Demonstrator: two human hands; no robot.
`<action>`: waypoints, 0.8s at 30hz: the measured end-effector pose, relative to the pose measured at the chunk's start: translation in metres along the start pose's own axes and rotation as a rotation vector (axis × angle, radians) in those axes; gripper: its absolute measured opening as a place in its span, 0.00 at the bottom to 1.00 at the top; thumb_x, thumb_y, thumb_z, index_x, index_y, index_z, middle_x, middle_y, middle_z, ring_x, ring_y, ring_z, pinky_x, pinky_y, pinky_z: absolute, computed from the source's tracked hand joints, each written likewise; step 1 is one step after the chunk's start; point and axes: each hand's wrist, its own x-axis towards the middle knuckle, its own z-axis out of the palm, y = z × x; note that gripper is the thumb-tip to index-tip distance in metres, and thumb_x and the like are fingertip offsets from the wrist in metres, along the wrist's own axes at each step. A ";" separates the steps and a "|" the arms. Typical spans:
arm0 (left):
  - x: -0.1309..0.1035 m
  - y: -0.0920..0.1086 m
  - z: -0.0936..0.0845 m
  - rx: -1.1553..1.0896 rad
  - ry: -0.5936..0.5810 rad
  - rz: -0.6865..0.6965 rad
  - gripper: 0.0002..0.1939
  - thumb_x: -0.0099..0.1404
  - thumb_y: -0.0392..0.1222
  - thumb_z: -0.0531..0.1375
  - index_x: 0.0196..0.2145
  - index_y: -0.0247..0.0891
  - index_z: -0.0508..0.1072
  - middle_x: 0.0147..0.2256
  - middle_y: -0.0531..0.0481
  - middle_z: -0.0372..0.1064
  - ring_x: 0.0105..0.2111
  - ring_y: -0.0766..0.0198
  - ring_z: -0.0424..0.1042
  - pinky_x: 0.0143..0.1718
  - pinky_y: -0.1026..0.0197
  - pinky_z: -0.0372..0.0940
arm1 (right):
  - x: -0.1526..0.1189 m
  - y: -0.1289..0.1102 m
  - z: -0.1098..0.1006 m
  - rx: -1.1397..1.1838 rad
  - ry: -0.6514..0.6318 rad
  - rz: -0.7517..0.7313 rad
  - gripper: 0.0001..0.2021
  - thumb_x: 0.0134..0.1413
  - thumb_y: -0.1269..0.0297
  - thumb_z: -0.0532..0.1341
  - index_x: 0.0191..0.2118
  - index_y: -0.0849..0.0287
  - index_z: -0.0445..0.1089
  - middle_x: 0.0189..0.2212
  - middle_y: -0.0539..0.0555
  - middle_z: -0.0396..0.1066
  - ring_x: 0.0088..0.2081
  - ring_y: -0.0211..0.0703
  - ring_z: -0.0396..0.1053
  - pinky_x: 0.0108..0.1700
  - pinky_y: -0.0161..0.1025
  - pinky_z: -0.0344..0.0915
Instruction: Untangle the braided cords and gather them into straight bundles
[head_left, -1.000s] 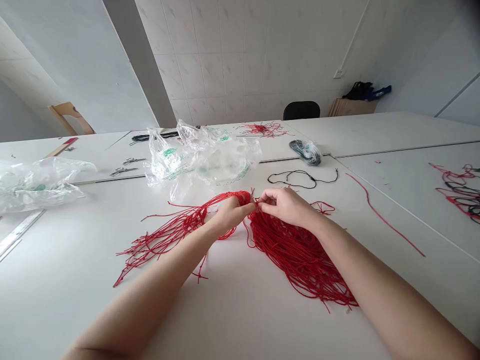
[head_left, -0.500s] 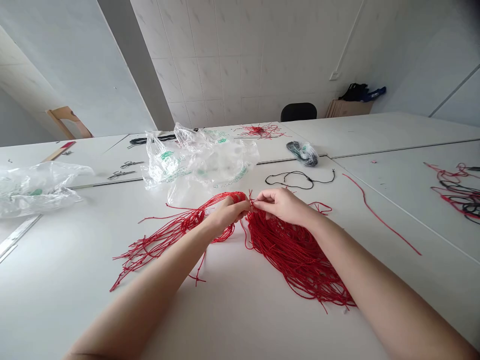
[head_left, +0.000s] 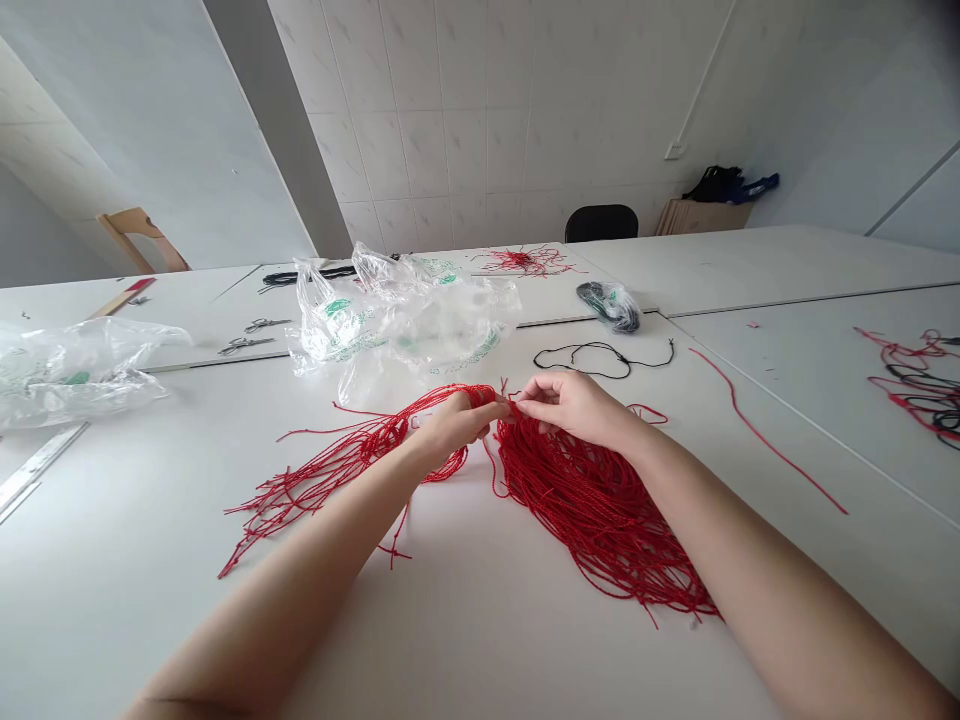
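A smaller bundle of knotted red cords [head_left: 352,455] spreads left across the white table [head_left: 480,620], its looped end under my left hand [head_left: 466,422]. The fingers of that hand are closed on the red cords. My right hand [head_left: 566,405] pinches at the top of a larger pile of red cords [head_left: 592,500], close by the left fingertips. Its thumb and index finger are pressed together on a red cord. The exact strand between the fingertips is too small to make out. The right forearm covers part of the larger pile's right side.
Beyond my hands lie clear plastic bags [head_left: 420,320] with green print, a black cord [head_left: 607,357] and a bagged dark cord bundle [head_left: 611,305]. Scissors [head_left: 247,345] rest at left. One red cord [head_left: 757,420] and a red-black tangle [head_left: 922,385] lie at right.
My right hand has shifted very slightly right, its fingertips still at the top of the larger pile. The left hand keeps its grip. The whole view has shifted a little.
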 end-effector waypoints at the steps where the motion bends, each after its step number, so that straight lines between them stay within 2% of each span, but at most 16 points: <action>1: 0.000 -0.001 0.001 -0.001 0.007 0.006 0.11 0.61 0.50 0.61 0.31 0.39 0.75 0.20 0.57 0.52 0.21 0.68 0.49 0.23 0.61 0.43 | 0.000 -0.001 0.000 -0.016 0.016 0.000 0.09 0.58 0.56 0.62 0.35 0.56 0.73 0.31 0.51 0.76 0.29 0.39 0.69 0.33 0.37 0.64; 5: 0.001 -0.003 0.006 0.009 0.051 0.034 0.10 0.59 0.48 0.63 0.31 0.38 0.75 0.21 0.57 0.54 0.21 0.68 0.51 0.23 0.62 0.44 | -0.001 -0.002 0.003 -0.085 0.071 -0.012 0.07 0.56 0.59 0.61 0.33 0.56 0.72 0.31 0.51 0.75 0.30 0.39 0.69 0.33 0.37 0.63; 9: 0.000 -0.001 0.008 0.036 0.095 0.069 0.09 0.59 0.47 0.62 0.29 0.38 0.73 0.21 0.58 0.55 0.22 0.69 0.50 0.24 0.63 0.46 | -0.001 -0.004 0.004 -0.103 0.080 -0.026 0.05 0.55 0.61 0.61 0.32 0.55 0.71 0.29 0.50 0.74 0.29 0.39 0.68 0.31 0.36 0.61; 13: -0.002 0.003 0.010 0.086 0.135 0.113 0.07 0.58 0.44 0.60 0.27 0.38 0.71 0.24 0.56 0.60 0.24 0.68 0.54 0.26 0.63 0.49 | -0.002 -0.008 0.006 -0.112 0.070 -0.057 0.03 0.54 0.64 0.60 0.30 0.55 0.69 0.26 0.48 0.72 0.28 0.38 0.67 0.31 0.36 0.60; 21: 0.002 -0.006 0.017 0.171 0.187 0.159 0.09 0.55 0.38 0.57 0.22 0.39 0.59 0.23 0.57 0.52 0.24 0.68 0.49 0.26 0.62 0.46 | 0.002 0.001 0.012 -0.083 0.032 -0.056 0.03 0.53 0.65 0.59 0.31 0.56 0.69 0.27 0.48 0.72 0.29 0.38 0.67 0.31 0.36 0.61; 24: 0.003 -0.005 0.019 0.174 0.177 0.163 0.09 0.56 0.38 0.56 0.22 0.39 0.58 0.23 0.57 0.50 0.24 0.68 0.49 0.25 0.62 0.46 | 0.005 0.007 0.008 -0.078 0.019 -0.052 0.04 0.54 0.64 0.59 0.31 0.56 0.69 0.27 0.48 0.72 0.29 0.38 0.66 0.31 0.36 0.61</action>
